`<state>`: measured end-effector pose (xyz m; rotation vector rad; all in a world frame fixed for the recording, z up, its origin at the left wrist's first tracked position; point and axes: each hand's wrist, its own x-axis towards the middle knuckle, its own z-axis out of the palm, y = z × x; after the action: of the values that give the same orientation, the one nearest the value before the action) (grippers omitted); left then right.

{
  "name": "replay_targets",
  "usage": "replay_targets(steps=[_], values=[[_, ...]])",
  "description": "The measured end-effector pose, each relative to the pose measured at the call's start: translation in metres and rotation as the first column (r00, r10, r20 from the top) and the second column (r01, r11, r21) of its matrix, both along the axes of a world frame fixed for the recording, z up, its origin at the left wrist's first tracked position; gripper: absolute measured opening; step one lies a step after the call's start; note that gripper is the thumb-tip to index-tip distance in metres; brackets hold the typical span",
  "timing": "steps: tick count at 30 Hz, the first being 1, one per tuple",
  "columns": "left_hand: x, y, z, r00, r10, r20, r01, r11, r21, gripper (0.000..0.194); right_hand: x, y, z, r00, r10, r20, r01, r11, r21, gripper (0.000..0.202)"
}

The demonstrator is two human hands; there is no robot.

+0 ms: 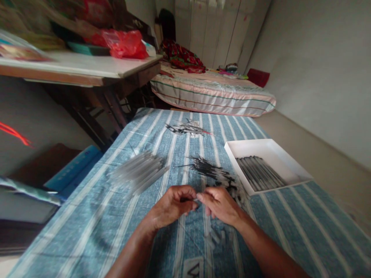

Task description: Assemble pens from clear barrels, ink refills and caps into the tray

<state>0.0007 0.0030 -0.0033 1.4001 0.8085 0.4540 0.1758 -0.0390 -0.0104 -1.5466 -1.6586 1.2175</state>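
Observation:
My left hand [179,201] and my right hand [218,202] meet at the middle of the table's near half, fingertips nearly touching. Both are closed in a pinch around something small and dark that the fingers mostly hide. Beyond my left hand lies a bundle of grey, pen-like tubes [140,173], blurred. A pile of thin black-and-white sticks [214,172] spreads just beyond my right hand. Near my right forearm rest several small translucent pieces [222,237]. A white open box [276,154] to the right holds a row of dark, pen-like sticks [259,172].
A blue striped cloth [139,239] covers the table. Farther back lies a loose heap of thin black, clear and red pieces [188,128]. A higher white table [87,65] with a red plastic bag [127,44] stands at left. Behind is a bed [208,92].

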Motion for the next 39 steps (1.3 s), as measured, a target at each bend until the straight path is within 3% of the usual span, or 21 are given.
replay_targets(steps=[4, 10, 16, 19, 22, 25, 29, 36, 39], values=[[0.000, 0.001, 0.001, 1.000, -0.001, -0.012, 0.002, 0.998, 0.067, 0.014, 0.001, 0.003, -0.001, 1.000, -0.009, -0.019, 0.011, 0.998, 0.064, 0.041], [-0.004, 0.002, 0.011, 0.991, -0.076, -0.106, 0.087, 0.991, 0.101, 0.021, 0.013, 0.015, 0.005, 0.997, -0.026, -0.071, 0.026, 1.000, -0.004, 0.041], [-0.002, 0.001, 0.003, 0.993, -0.010, -0.120, 0.029, 0.987, 0.157, 0.021, 0.016, 0.021, 0.009, 0.995, -0.076, -0.068, 0.070, 0.994, -0.089, 0.037], [-0.002, 0.002, 0.003, 0.995, 0.054, -0.085, -0.038, 0.983, 0.182, 0.020, 0.028, 0.022, 0.014, 0.997, -0.072, -0.035, 0.072, 0.997, -0.018, 0.038], [-0.004, 0.003, 0.008, 0.985, 0.163, -0.058, -0.148, 0.968, 0.202, 0.017, 0.049, 0.023, 0.016, 0.988, -0.103, 0.115, 0.086, 0.987, 0.138, 0.033], [-0.005, 0.003, 0.012, 0.966, 0.257, -0.026, -0.250, 0.955, 0.158, 0.017, 0.066, 0.022, 0.012, 0.907, -0.120, 0.404, 0.024, 0.972, 0.233, 0.020], [-0.003, 0.005, 0.010, 0.942, 0.332, 0.048, -0.335, 0.939, 0.077, 0.020, 0.068, 0.017, 0.008, 0.703, -0.024, 0.711, -0.099, 0.986, 0.131, 0.011], [-0.002, 0.008, 0.004, 0.885, 0.454, 0.101, -0.455, 0.890, -0.007, 0.021, 0.043, 0.007, 0.013, 0.446, 0.159, 0.881, -0.301, 0.954, -0.020, 0.015], [-0.001, 0.008, 0.005, 0.859, 0.495, 0.130, -0.494, 0.868, -0.045, 0.023, 0.042, 0.008, 0.011, 0.456, 0.161, 0.875, -0.343, 0.939, 0.006, 0.015]])
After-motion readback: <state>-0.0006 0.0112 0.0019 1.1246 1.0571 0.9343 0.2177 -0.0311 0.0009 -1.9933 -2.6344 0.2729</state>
